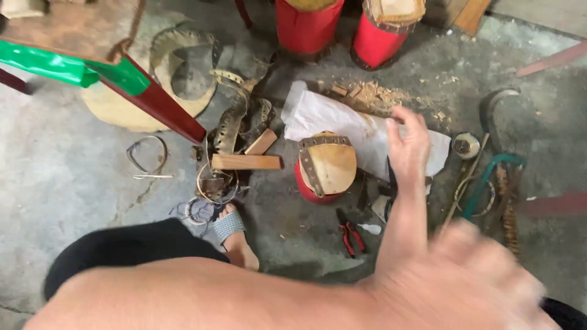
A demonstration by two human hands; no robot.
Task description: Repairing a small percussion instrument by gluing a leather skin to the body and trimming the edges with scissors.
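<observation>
- Small drum, red with a tan skin, lies tilted on the floor beside white paper.
- Right hand hovers just right of it, fingers loosely spread, holding nothing.
- Left hand is blurred; grip unclear.

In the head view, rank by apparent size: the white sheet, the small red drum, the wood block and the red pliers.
1. White sheet
2. Small red drum
3. Wood block
4. Red pliers
</observation>
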